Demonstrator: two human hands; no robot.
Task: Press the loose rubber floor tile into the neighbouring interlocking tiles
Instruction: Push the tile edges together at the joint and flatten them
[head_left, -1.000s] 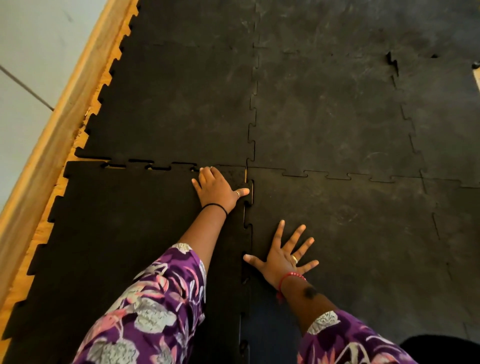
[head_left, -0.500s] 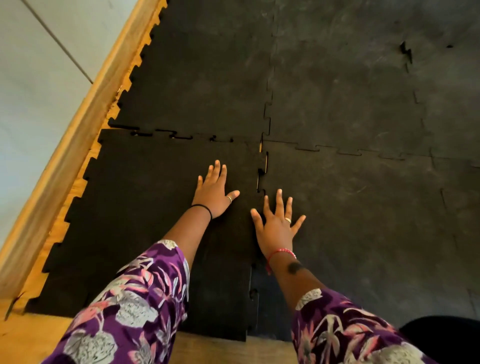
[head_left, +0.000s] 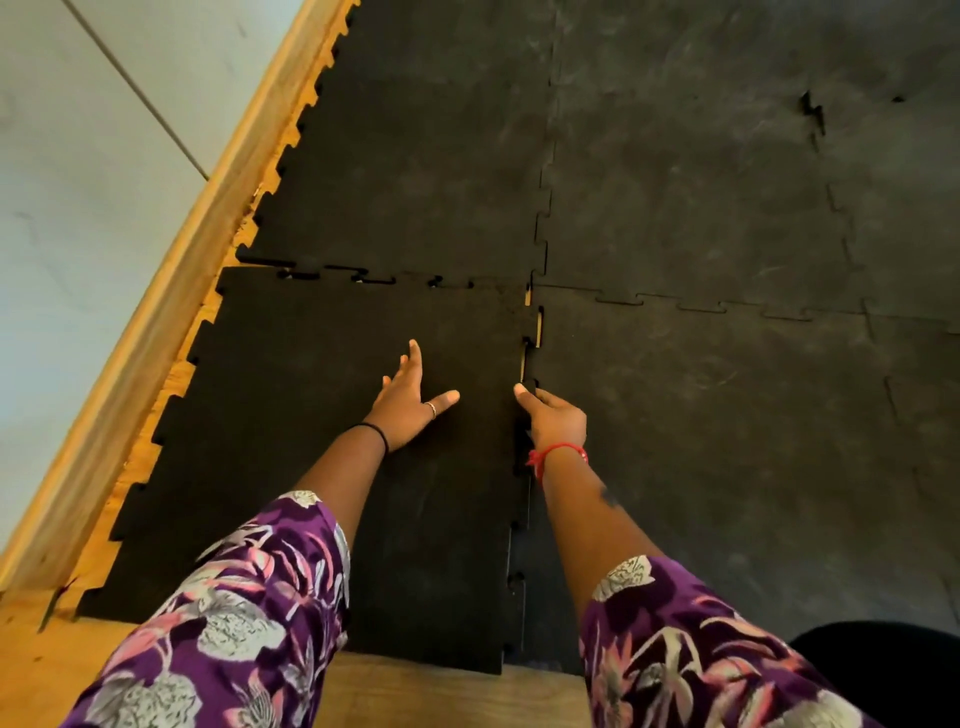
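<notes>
The loose black rubber tile (head_left: 291, 415) lies at the near left, its toothed far and right edges only partly meshed with the neighbouring tiles. Small gaps show along the far seam (head_left: 363, 275) and the right seam (head_left: 535, 332). My left hand (head_left: 410, 405) rests flat on the loose tile, fingers spread, holding nothing. My right hand (head_left: 553, 415) sits on the right seam with fingers curled, the thumb tip pressing at a tooth; I cannot tell whether it pinches the edge. The right neighbouring tile (head_left: 727, 441) and far neighbouring tile (head_left: 415, 182) lie flat.
A wooden skirting board (head_left: 171, 291) and pale wall (head_left: 78, 208) run along the left. Bare wooden floor (head_left: 415, 696) shows at the near edge and beside the left teeth. A lifted joint (head_left: 813, 111) shows at the far right. A dark object (head_left: 883, 670) sits bottom right.
My left hand slid back from the far corner toward the tile's middle. My right hand moved left onto the right seam and curled its fingers from a flat spread.
</notes>
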